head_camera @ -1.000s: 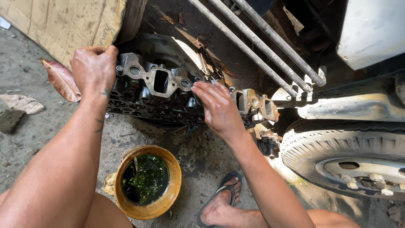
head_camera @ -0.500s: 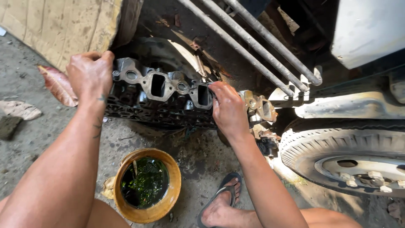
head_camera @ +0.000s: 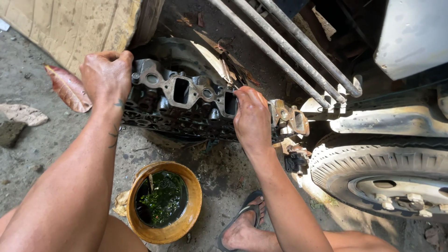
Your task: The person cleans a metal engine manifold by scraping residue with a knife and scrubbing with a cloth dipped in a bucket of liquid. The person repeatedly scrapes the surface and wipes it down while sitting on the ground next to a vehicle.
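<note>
A long, dark, oily engine cylinder head (head_camera: 186, 100) with rectangular ports stands on its side on the stained concrete ground. My left hand (head_camera: 106, 77) grips its left end from above. My right hand (head_camera: 252, 116) is closed over its upper edge near the middle right, covering one port. The right end of the casting (head_camera: 289, 116) pokes out past my right hand. A curved dark metal panel (head_camera: 186, 51) lies behind it.
A rusty orange bowl (head_camera: 193, 205) of dark green liquid sits between my knees. My sandalled foot (head_camera: 242, 228) rests beside it. A vehicle tyre (head_camera: 373, 163) is at right, long metal rods (head_camera: 280, 51) run diagonally above, cardboard (head_camera: 60, 23) lies top left.
My right hand has slid left along the cylinder head's top edge and closed on it. My left hand stays on the left end. The casting looks tipped slightly more upright.
</note>
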